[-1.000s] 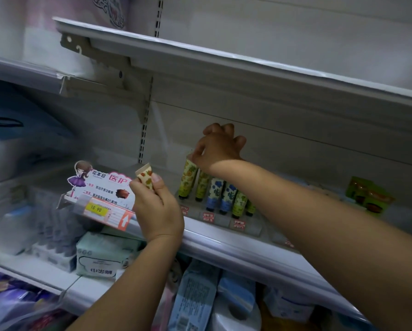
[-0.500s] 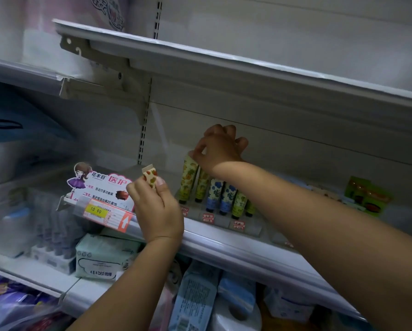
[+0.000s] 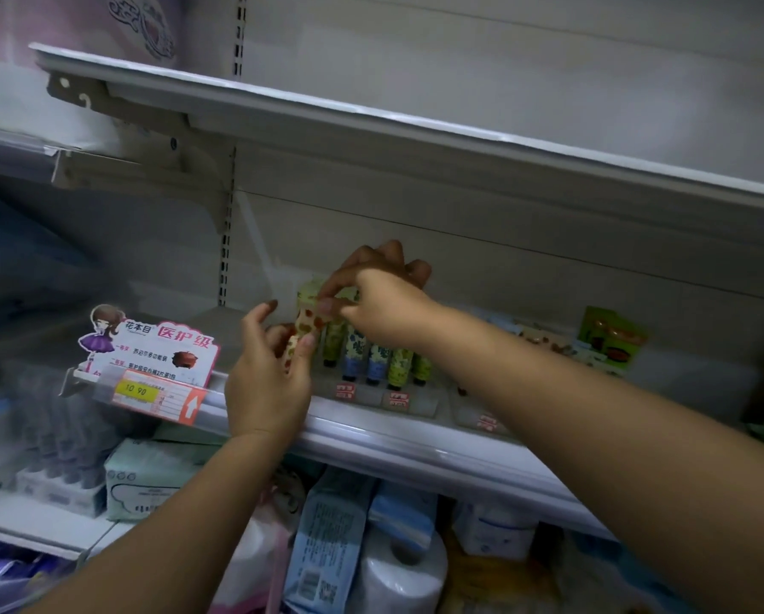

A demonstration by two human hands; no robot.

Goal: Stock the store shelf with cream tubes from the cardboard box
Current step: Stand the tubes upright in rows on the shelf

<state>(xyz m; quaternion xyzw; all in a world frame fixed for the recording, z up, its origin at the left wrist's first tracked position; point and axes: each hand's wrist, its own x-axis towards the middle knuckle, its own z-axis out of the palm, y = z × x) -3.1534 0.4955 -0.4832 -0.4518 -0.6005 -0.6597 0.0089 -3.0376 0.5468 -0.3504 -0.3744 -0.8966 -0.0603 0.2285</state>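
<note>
The spotted cream tube (image 3: 304, 332) is now held by both hands. Its lower part is gripped by the thumb and curled fingers of the left hand (image 3: 267, 378). Its top end is pinched between the thumb and a finger of the right hand (image 3: 382, 303). Half a second ago the tube was held by the left hand alone, and the right hand was laid on the tops of the standing tubes (image 3: 373, 354). Since then the right hand has been brought across to the tube, and the left hand has been moved closer to the row. The tube is tilted, top leaning right, just in front of the row's left end, over the shelf (image 3: 415, 440). Its bottom end is hidden by the left hand. The left arm is raised from below, one finger sticking up. The right arm is stretched in from the right. A sign card (image 3: 163, 347) and a yellow price tag (image 3: 139, 389) are seen to the left, and green packets (image 3: 610, 334) far right.
</note>
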